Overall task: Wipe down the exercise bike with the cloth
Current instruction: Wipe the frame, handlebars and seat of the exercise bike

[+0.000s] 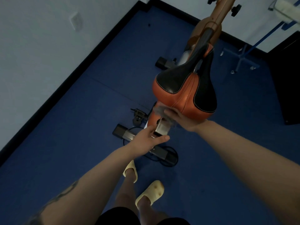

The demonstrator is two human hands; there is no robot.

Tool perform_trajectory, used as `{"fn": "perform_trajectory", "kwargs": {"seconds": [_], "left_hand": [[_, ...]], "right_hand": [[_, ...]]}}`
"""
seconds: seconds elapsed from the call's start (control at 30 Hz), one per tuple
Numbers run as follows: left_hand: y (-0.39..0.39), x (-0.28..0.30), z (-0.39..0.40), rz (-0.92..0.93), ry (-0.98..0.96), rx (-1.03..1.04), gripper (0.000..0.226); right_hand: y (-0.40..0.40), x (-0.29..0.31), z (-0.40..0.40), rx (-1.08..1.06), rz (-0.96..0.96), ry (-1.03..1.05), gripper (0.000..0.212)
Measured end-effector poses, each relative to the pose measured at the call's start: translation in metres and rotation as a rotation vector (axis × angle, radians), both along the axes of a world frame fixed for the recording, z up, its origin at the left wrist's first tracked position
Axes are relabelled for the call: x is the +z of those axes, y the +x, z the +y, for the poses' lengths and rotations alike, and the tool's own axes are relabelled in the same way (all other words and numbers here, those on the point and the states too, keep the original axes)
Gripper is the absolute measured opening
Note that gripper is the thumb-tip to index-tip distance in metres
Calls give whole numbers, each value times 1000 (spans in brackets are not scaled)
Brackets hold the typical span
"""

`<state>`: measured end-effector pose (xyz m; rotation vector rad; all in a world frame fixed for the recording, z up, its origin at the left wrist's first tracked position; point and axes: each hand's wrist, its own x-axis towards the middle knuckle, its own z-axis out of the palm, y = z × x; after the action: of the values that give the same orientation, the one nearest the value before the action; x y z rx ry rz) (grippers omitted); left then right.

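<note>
Grey cloth (159,110), blurred, under right hand (177,117), pressed just below the rear of the orange-and-black saddle (185,88); grip unclear. Left hand (149,138), below the saddle, pinches the metal seat bracket (162,129). Advice: brace bracket firmly; wipe beneath the saddle in overlapping strokes.

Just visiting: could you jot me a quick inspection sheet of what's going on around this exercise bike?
Surface: blue floor, bare where visible.
Job's things: orange-and-black saddle; grey cloth blurred, under the saddle's rear.
Clutter: nothing seen.
Hands: right hand presses the cloth; left hand grips the metal seat rail.
Cables: black cord looped by the rear base bar.
Surroundings: white wall, blue metal stand.
</note>
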<state>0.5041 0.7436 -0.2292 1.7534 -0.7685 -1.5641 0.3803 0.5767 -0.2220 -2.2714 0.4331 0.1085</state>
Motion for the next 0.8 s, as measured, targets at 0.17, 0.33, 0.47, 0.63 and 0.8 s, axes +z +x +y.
{"fn": "perform_trajectory", "kwargs": {"seconds": [0.17,0.33,0.47,0.63,0.8], "left_hand": [[1,3,-1,5,-30,-10,51],[3,7,-4,21,19,24,72],[6,10,-2,-23,-6,-3,53],[7,17,5,-40,13,28,55],[4,31,13,-32,-14,83,42]], "right_hand": [[5,1,30,48,98,-230,51],[-2,2,14,-145,10,-16,42],[2,1,41,-13,53,-289,46],[0,7,30,-316,-9,43,36],[15,13,61,-364,17,-74,28]]}}
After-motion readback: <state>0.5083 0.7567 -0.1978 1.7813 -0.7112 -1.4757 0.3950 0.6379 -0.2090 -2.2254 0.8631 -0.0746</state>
